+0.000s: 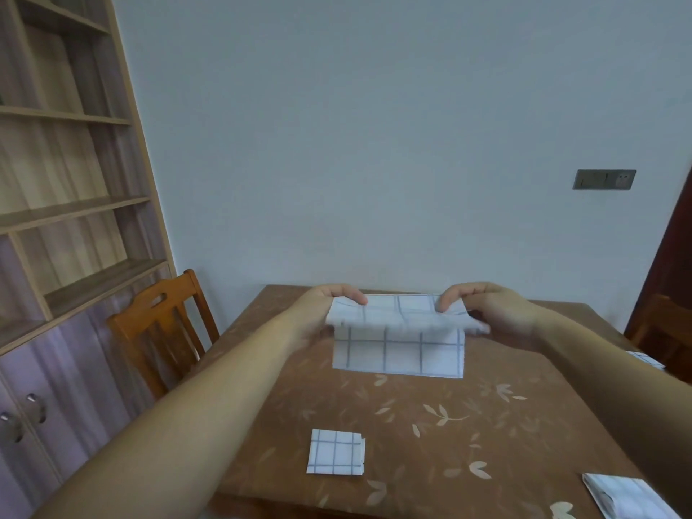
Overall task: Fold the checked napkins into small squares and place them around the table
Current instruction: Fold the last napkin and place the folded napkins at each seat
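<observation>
A white napkin with blue checks (398, 350) lies at the far middle of the brown table (430, 425), its far half lifted and curling toward me. My left hand (329, 299) pinches the lifted left corner. My right hand (486, 305) pinches the lifted right corner. A napkin folded into a small square (335, 452) lies near the front left edge. Another folded napkin (621, 496) sits at the front right corner. The tip of one more checked napkin (646, 359) shows at the right edge, mostly hidden by my right forearm.
A wooden chair (161, 331) stands at the table's left side, and part of another chair (662, 331) at the right. A tall wooden shelf unit with cupboard doors (67, 219) fills the left wall. The table's far edge meets the pale wall.
</observation>
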